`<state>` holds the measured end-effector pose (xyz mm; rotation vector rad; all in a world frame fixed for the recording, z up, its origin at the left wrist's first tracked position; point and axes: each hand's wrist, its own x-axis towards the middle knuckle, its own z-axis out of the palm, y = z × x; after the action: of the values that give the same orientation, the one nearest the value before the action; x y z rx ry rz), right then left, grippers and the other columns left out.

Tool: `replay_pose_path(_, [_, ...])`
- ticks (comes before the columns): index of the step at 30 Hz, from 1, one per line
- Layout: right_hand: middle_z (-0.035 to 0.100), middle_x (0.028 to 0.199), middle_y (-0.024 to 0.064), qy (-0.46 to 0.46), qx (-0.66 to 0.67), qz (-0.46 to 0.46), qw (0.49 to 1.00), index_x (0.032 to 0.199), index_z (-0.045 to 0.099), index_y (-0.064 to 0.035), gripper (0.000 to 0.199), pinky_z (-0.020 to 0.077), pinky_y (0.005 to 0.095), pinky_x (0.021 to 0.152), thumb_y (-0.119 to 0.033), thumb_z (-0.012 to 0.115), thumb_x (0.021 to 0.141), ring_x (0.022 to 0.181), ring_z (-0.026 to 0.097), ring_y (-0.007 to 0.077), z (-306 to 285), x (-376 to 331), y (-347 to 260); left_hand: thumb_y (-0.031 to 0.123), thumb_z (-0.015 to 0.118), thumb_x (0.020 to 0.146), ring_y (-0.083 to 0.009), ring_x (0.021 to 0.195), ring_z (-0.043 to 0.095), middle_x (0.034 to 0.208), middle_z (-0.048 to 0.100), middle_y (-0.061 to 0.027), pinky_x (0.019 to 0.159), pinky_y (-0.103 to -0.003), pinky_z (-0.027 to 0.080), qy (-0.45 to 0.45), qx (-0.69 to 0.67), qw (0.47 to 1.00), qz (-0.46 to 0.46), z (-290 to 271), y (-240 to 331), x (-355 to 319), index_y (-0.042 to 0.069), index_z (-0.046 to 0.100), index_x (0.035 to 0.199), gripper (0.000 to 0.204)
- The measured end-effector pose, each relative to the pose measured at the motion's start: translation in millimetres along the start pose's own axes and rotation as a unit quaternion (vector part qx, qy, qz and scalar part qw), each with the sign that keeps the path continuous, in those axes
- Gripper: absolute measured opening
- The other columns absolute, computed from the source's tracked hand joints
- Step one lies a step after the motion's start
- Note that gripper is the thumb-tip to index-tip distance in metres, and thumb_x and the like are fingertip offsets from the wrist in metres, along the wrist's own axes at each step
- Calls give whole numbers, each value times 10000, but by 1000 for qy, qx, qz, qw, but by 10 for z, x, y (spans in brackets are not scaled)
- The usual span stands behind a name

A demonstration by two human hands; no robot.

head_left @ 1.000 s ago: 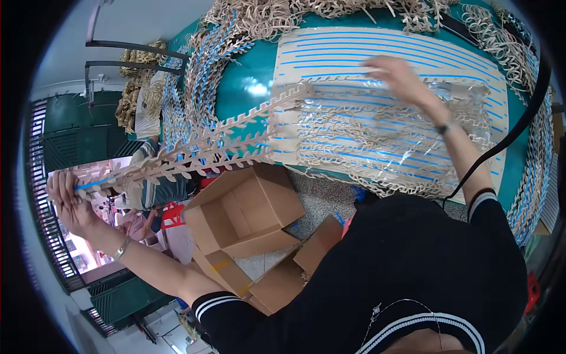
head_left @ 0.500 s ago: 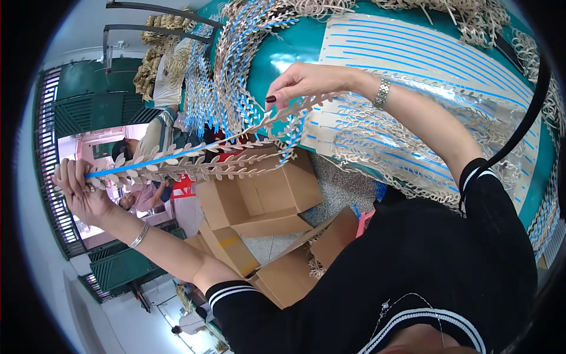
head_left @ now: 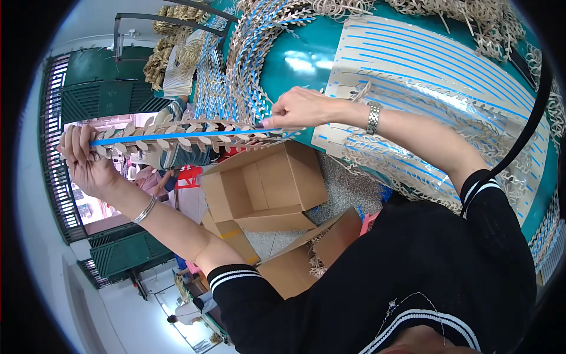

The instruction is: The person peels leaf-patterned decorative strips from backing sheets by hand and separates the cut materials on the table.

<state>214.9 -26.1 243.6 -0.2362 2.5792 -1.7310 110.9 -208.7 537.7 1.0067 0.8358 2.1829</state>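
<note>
My left hand (head_left: 89, 160), raised at the far left, is closed round one end of several beige leaf-shaped strips. The top leaf strip (head_left: 194, 136) has a blue line down its middle and is stretched nearly level across to my right hand (head_left: 299, 110). That hand has its fingers curled in and its thumb and fingertips pinched on the strip's other end. Further leaf strips lie behind the top one, their number hidden. Close under my right forearm is a beige sheet (head_left: 354, 56) with blue lines, bearing cut leaf strips (head_left: 377, 150) under glossy clear film.
A green table (head_left: 274, 82) carries a heap of blue-lined leaf strips (head_left: 221, 71) and beige curled offcuts (head_left: 489, 23). Below stand an open cardboard box (head_left: 268, 221) and another box (head_left: 289, 271) with scraps. A red stool (head_left: 188, 176) and other people are at the left.
My right hand has come down onto the strips' right end, and its fingers have closed there. The strips, slanting and loose before, are now straighter and nearly level. My left hand stays closed.
</note>
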Motion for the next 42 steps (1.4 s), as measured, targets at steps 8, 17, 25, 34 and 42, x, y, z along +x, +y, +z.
replay_pose_path(8, [538,744,78,153,712,-51,683,769,497,12,40,457,260,615,41,470,762,599,524,132,-185,-23,301,56,402,883,-94,460,198,552,246,-8,471,-234,212,51,-12,998,39,-372,79,-45,83,308,614,287])
replay_pose_path(17, [286,566,-46,317,663,27,678,755,366,-83,150,173,191,375,5,420,864,453,239,39,-1214,-1171,1321,47,379,874,-98,452,179,564,225,-6,444,-242,184,362,-47,930,37,-2370,496,-700,75,308,639,247])
replay_pose_path(25, [289,561,-60,485,355,-13,799,716,385,-110,154,181,193,358,-62,426,857,438,243,47,-1557,-2178,2639,2,393,824,-145,571,350,667,362,-60,575,-227,321,272,64,960,4,-2925,727,-871,-7,399,730,95])
replay_pose_path(34, [581,673,103,372,-488,301,730,825,540,-22,121,445,361,506,-139,553,795,541,548,241,-1660,-2931,2791,-23,294,844,-182,844,512,911,505,-123,822,-262,428,119,263,956,49,-2356,1760,-887,-106,439,912,180])
replay_pose_path(42, [569,692,161,0,-348,181,920,731,571,-9,176,434,443,620,-181,597,756,682,547,342,-864,-1593,1205,11,371,865,-107,475,248,565,263,-27,478,-236,229,70,88,993,28,-673,739,-292,71,317,620,258])
